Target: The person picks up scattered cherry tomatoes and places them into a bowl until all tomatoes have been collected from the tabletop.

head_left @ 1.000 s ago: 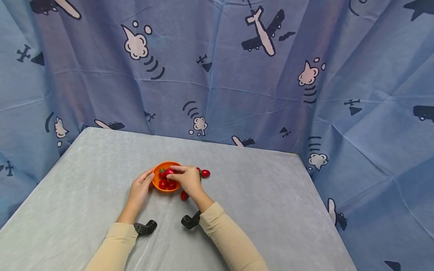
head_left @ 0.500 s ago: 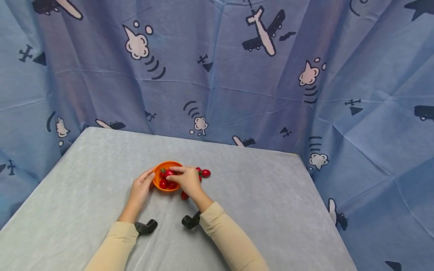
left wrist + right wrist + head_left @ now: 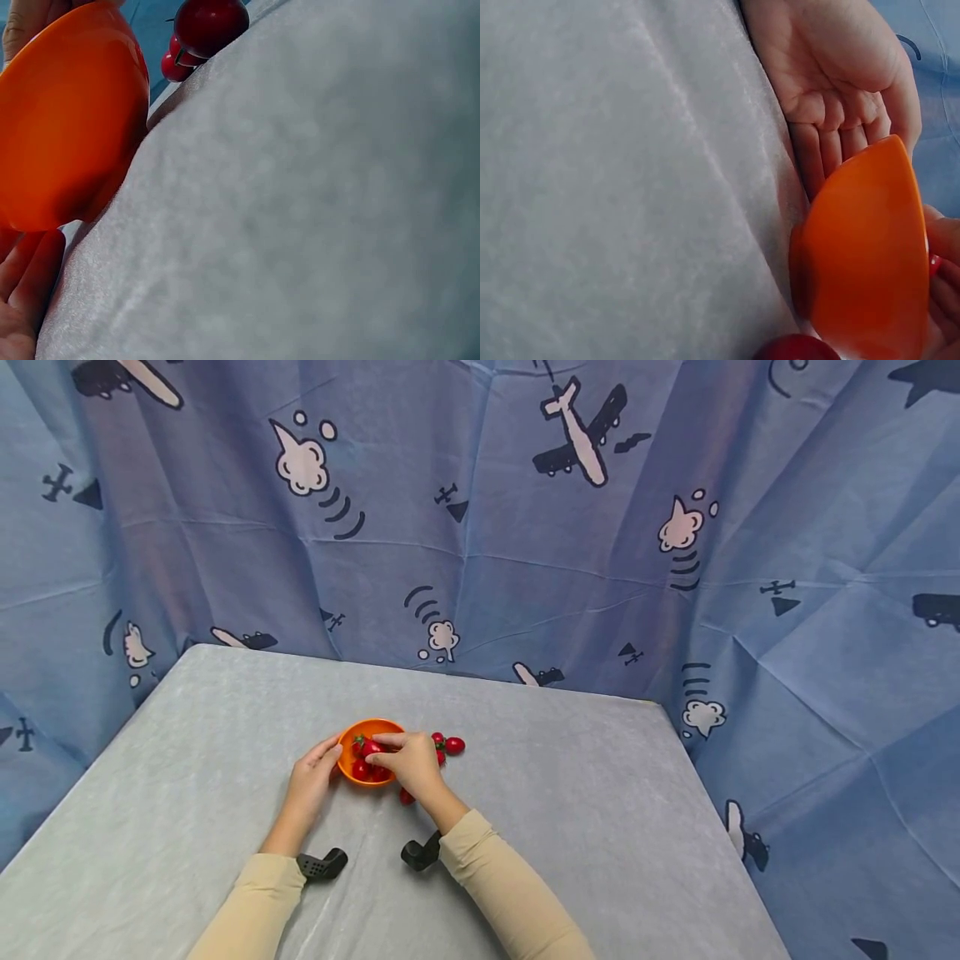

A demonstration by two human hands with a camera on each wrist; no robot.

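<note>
An orange bowl (image 3: 384,724) stands on the table with several red cherry tomatoes (image 3: 361,770) inside. My left hand (image 3: 309,781) holds its left side, thumb at the rim and fingers along the outer wall, as the right wrist view shows. Over the bowl, my right hand (image 3: 417,767) pinches one cherry tomato (image 3: 371,749) between thumb and fingers, low among the others. In the right wrist view the bowl (image 3: 870,247) hides most of that tomato. The left wrist view shows the bowl's outer wall (image 3: 75,120) near my left fingers (image 3: 37,277).
Several loose tomatoes (image 3: 454,745) lie right of the bowl, partly behind my right hand. Another tomato (image 3: 407,796) lies in front, under my right wrist. A pale cloth covers the table (image 3: 562,793), and a blue patterned curtain (image 3: 480,527) hangs behind it.
My right hand has sunk slightly toward the bowl's contents with the pinched tomato. The left hand and the bowl have stayed in place.
</note>
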